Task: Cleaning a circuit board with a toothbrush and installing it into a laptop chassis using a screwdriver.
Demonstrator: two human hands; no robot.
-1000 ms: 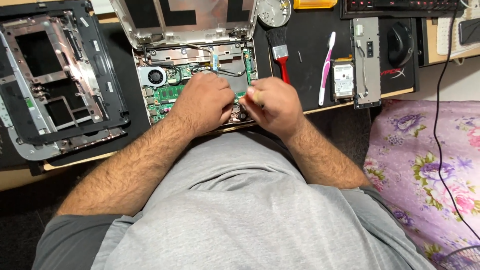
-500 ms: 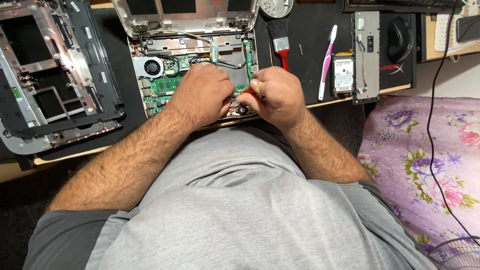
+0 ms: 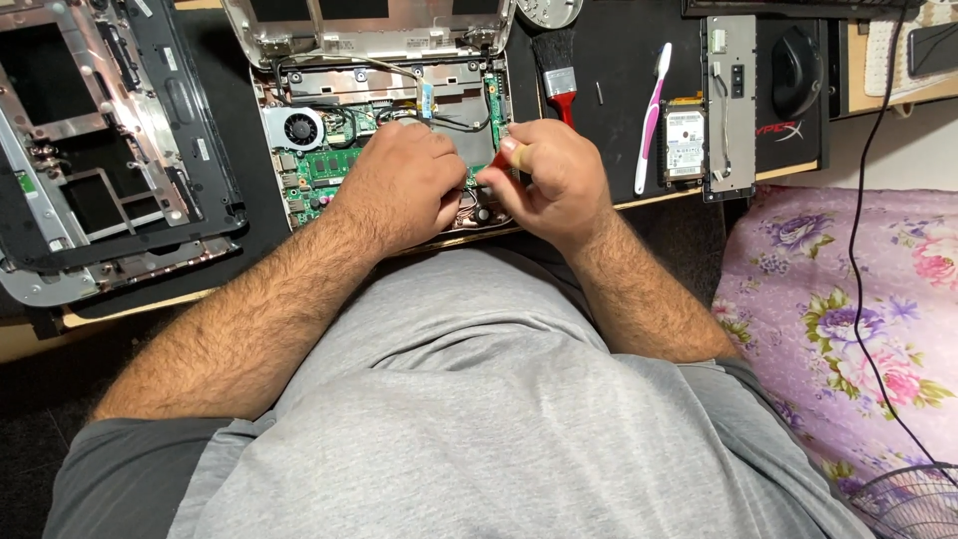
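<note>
Frame [image 3: 95,160], stripped and black, lying well left of both hands, flat on mat [image 3: 619,130], untouched.

Left hand [image 3: 404,185] next: palm down on board [image 3: 329,170], fingers curled and pressed onto lower right part of it, holding nothing loose as far as can be told (fingertips hidden under knuckles). Fan [image 3: 297,128] just up and left of that hand, apart from it; green memory strip directly left of wrist.

Right hand [image 3: 554,180] just beside left one, knuckles nearly touching. Closed around screwdriver [image 3: 502,160], red and yellow handle peeking out between thumb and forefinger. Long axis of tool running from right hand down and leftward, toward gap between both hands; tip itself hidden, so cannot tell which screw or part is met. Working spot therefore lying at inner edge of right hand, under left fingertips, near front edge of board. Right hand nearer to tool, left hand nearer to board centre.

Further right, off both hands: brush [image 3: 557,75] with red handle up beyond right knuckles, apart. Toothbrush [image 3: 651,120], pink and white, upright along mat. Drive [image 3: 685,130] just beside it, then grey bracket [image 3: 730,100], then mouse [image 3: 796,70] (dark, at far edge). Flowered cloth [image 3: 848,329] lower right, off desk.
</note>
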